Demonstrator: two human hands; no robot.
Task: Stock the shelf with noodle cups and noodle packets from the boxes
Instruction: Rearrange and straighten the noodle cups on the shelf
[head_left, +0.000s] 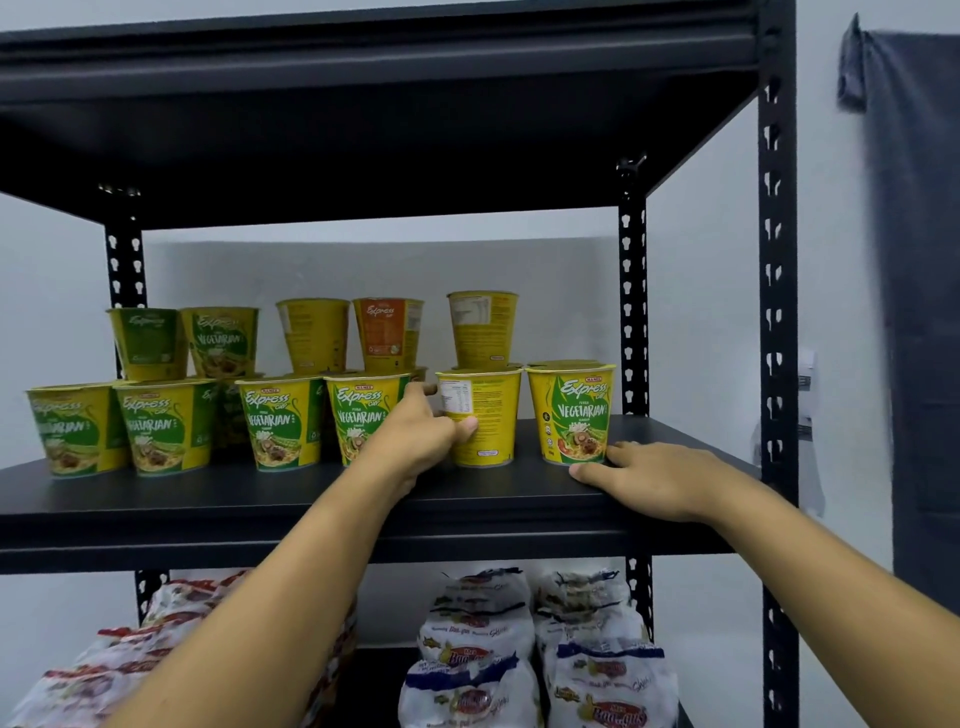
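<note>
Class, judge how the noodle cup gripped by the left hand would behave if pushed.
Probably apt to tip: the noodle cup narrows toward its base. Likely slides easily on the smooth shelf. Seemingly light, as the left hand grips it one-handed.

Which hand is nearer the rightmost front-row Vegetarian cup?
Right. The right hand rests on the shelf at the base of the rightmost cup, just to its right. The left hand grips the back-label cup next to it on the left.
</note>
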